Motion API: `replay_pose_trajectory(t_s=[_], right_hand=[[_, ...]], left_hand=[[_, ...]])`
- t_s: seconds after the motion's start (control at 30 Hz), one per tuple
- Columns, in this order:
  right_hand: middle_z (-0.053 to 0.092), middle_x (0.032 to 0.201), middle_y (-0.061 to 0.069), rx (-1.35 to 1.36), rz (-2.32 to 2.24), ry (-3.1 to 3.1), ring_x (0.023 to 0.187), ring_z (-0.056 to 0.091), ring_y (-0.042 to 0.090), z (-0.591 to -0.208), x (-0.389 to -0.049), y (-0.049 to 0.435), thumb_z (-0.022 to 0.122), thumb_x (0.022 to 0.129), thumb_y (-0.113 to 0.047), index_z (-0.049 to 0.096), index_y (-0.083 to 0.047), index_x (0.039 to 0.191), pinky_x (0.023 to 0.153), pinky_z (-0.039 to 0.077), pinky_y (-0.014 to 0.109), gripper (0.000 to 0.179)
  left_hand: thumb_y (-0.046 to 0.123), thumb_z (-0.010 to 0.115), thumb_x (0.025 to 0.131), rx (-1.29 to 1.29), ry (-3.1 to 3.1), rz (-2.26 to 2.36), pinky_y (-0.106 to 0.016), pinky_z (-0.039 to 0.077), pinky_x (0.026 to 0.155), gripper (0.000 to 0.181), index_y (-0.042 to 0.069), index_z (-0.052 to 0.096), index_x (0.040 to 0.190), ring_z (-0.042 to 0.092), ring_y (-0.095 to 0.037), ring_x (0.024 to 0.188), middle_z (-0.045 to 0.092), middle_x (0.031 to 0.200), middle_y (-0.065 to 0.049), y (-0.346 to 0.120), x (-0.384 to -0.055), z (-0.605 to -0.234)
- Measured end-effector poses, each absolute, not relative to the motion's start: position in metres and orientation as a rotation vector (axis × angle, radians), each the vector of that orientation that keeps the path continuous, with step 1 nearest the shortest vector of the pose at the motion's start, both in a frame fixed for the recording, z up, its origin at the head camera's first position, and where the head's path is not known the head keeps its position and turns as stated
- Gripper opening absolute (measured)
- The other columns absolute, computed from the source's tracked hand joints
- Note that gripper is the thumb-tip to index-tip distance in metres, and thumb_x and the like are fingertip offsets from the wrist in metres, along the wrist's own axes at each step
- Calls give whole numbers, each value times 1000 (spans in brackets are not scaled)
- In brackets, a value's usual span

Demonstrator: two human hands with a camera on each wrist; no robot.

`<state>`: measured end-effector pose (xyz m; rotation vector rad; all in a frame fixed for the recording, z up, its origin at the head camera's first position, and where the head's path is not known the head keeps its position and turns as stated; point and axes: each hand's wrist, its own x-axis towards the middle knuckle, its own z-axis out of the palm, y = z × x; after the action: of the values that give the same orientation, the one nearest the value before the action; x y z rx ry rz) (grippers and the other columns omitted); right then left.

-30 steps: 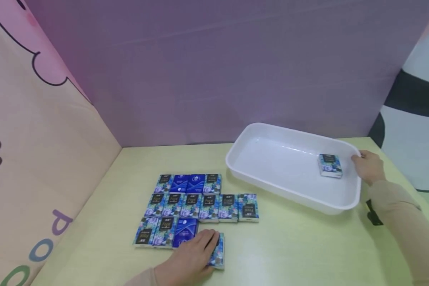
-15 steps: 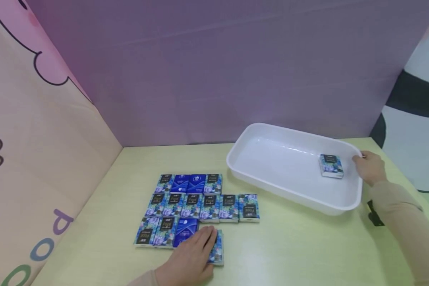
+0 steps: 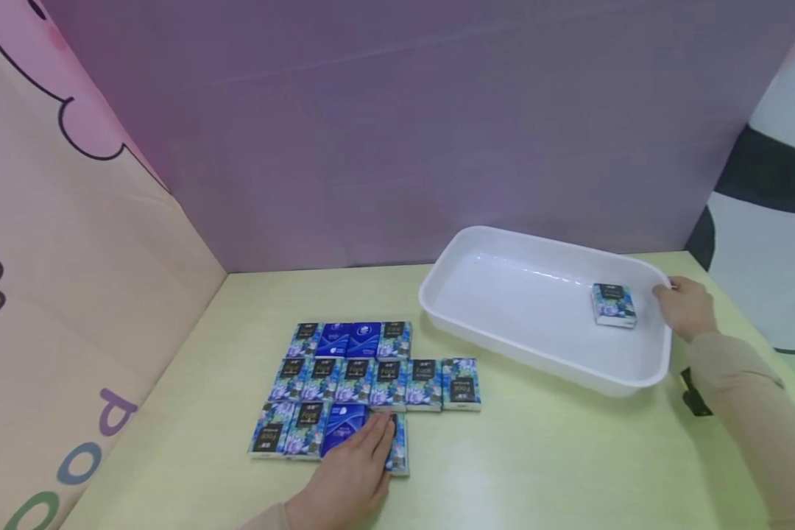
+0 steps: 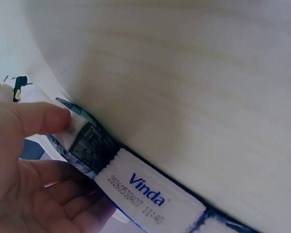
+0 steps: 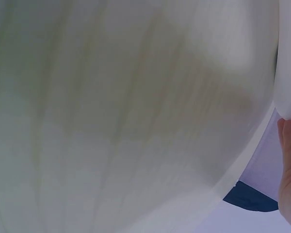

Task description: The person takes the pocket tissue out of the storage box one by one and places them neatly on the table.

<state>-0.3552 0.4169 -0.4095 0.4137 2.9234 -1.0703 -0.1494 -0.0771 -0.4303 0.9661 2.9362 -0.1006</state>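
Note:
My left hand (image 3: 351, 467) grips a flowered tissue pack (image 3: 399, 447) at the right end of the nearest row, beside a plain blue tissue pack (image 3: 344, 427). In the left wrist view the thumb (image 4: 53, 119) presses the pack's near end, while the other fingers lie on its far side, partly hidden. My right hand (image 3: 687, 308) holds the right rim of a white plastic tray (image 3: 523, 302); its thumb is over the edge, and the fingers behind are hidden in the head view. One flowered tissue pack (image 3: 613, 305) lies inside the tray, near that hand.
Several tissue packs stand in three rows on the pale table (image 3: 503, 464); the middle row (image 3: 389, 385) reaches furthest right. A purple cloth wall (image 3: 404, 147) rises behind, with a printed panel (image 3: 73, 243) at left. Something small and black (image 3: 695, 397) shows by the right forearm.
My left hand has slid the flowered tissue pack away from me and slightly left, up against the middle row. The right hand and the tray have stayed in place.

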Motion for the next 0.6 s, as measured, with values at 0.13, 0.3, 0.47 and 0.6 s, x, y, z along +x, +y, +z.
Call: replay_pose_trajectory(t_s=[0.13,0.3,0.47,0.6], right_hand=[[36,126,43,409,-1078,2929,112,41,53,-408,-355,416,26,94,-26,28,19,132,95,38,60,59],[35,127,42,407,-1080,2933,113,40,54,-407,-355,416,26,94,-27,28,18,132,96,36,60,59],[35,128,42,413,-1073,2932,114,39,54,-408,-355,416,26,94,-27,27,18,132,96,35,61,59],[35,127,42,413,-1074,2937,113,39,54,-409,-356,416,26,94,-26,28,18,132,96,36,61,58]], left_hand=[[27,58,86,1008,2999,-105,-35,48,95,51,-2,50,128,48,-29,123,47,136,-18,-78,-149,-430],[21,61,84,1045,3044,-85,-34,50,92,46,-2,55,124,52,-28,119,52,131,-18,-79,-150,-430],[20,63,83,1054,3074,-87,-33,51,92,46,-2,56,123,54,-28,117,53,129,-18,-80,-151,-432],[21,64,82,1054,3102,-92,-32,52,89,47,-1,56,122,55,-28,115,54,128,-18,-80,-151,-433]])
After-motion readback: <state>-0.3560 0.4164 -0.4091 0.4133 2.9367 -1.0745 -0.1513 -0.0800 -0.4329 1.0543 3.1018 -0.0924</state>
